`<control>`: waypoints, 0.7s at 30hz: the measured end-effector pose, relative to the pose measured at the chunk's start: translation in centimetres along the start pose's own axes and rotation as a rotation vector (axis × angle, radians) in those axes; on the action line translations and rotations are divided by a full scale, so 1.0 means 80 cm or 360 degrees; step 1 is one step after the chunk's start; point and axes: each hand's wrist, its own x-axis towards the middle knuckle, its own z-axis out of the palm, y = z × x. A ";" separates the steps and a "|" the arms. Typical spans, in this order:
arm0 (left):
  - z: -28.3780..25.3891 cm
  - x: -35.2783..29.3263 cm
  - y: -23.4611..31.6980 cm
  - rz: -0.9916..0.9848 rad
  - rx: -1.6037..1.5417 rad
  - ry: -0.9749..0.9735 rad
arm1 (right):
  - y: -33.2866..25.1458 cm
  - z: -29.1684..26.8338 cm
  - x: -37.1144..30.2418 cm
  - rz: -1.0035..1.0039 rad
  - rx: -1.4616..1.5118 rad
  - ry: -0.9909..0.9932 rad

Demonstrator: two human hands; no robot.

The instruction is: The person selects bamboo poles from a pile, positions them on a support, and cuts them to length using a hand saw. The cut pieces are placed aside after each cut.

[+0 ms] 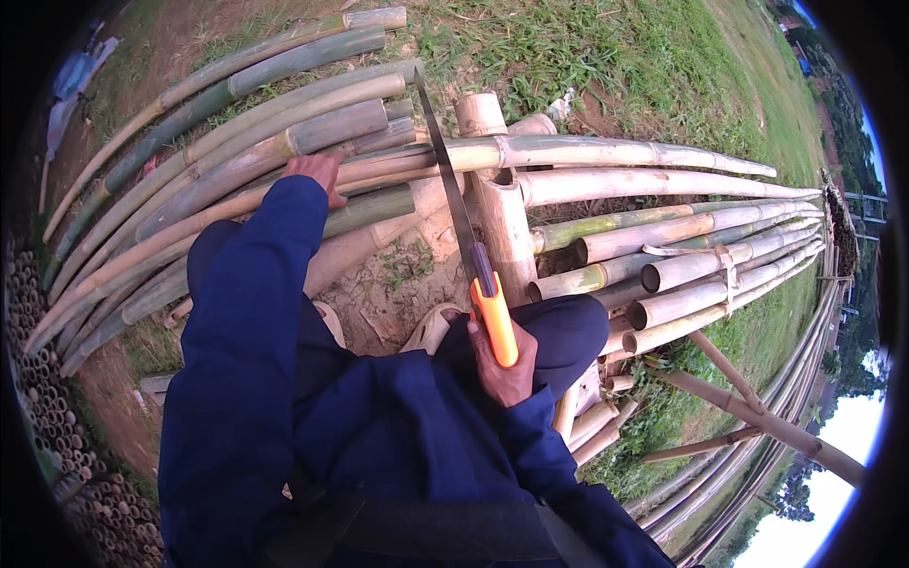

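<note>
My right hand (504, 367) grips the orange handle of a handsaw (493, 322). Its long dark blade points away from me and slants across a long bamboo pole (587, 151). The blade crosses the pole just left of an upright cut bamboo post (507, 232). Whether its teeth are in the bamboo, I cannot tell. Further left, my left hand (320, 174) is closed over the same pole, with the fingertips partly hidden. Several green and tan bamboo poles (312, 62) lie side by side around that hand.
To the right, several cut bamboo poles (701, 227) lie with open ends toward me, some tied with a strip. A slanting bamboo brace (767, 426) stands at lower right. Stacked short bamboo pieces (57, 417) fill the left edge. Grass (653, 66) and bare soil lie beyond.
</note>
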 end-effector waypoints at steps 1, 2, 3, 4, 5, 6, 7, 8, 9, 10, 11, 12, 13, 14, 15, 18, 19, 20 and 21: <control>0.001 0.002 -0.001 0.0007 -0.0003 0.0006 | -0.005 -0.005 0.001 -0.0035 0.0009 0.0000; 0.001 0.001 0.000 0.0023 -0.0002 0.0007 | -0.007 -0.008 -0.001 -0.0065 0.0019 0.0008; 0.002 0.001 -0.001 0.0014 0.0001 0.0001 | -0.008 -0.008 -0.002 -0.0094 0.0030 0.0013; 0.001 0.002 -0.002 0.0002 0.0003 -0.0006 | 0.001 0.002 0.027 0.0029 0.0049 -0.0038; -0.003 0.005 0.003 0.0018 0.0004 -0.0004 | -0.010 0.016 0.061 0.0058 0.0021 0.0015; -0.004 0.008 0.008 0.0040 0.0001 0.0009 | -0.006 0.024 0.097 -0.0131 -0.0166 0.0025; -0.004 0.012 0.010 0.0055 0.0000 0.0024 | -0.006 0.033 0.126 -0.0142 -0.0042 0.0015; -0.004 0.012 0.008 0.0062 -0.0003 0.0032 | -0.005 0.039 0.145 -0.0116 -0.0024 0.0012; -0.003 0.012 0.005 0.0064 0.0006 0.0009 | -0.002 0.038 0.139 -0.0095 -0.0022 -0.0005; -0.003 0.011 0.002 0.0071 0.0016 -0.0015 | -0.001 0.035 0.126 -0.0074 -0.0021 -0.0017; -0.002 0.013 -0.002 0.0062 0.0012 -0.0038 | 0.005 0.031 0.097 -0.0098 0.0008 -0.0001; -0.005 0.013 -0.004 0.0043 0.0009 -0.0028 | 0.013 0.025 0.061 -0.0135 0.0037 0.0007; -0.006 0.008 -0.002 0.0031 0.0006 -0.0038 | 0.003 0.012 0.016 -0.0060 0.0071 0.0016; -0.008 0.005 -0.001 0.0019 0.0014 -0.0044 | -0.010 0.000 -0.013 0.0012 0.0114 0.0029; -0.005 0.005 -0.001 0.0004 0.0012 -0.0040 | -0.006 -0.006 -0.015 0.0017 0.0107 0.0022; -0.008 0.007 0.003 0.0013 0.0025 -0.0049 | -0.001 -0.001 0.008 0.0002 0.0087 0.0012; -0.012 0.007 0.008 0.0004 0.0035 -0.0056 | 0.017 0.014 0.046 -0.0162 -0.0060 0.0067; -0.016 0.008 0.015 0.0009 0.0035 -0.0067 | 0.012 0.026 0.084 -0.0204 -0.0126 0.0112; -0.012 0.008 0.015 0.0015 0.0039 -0.0071 | 0.001 0.034 0.110 -0.0165 -0.0068 0.0071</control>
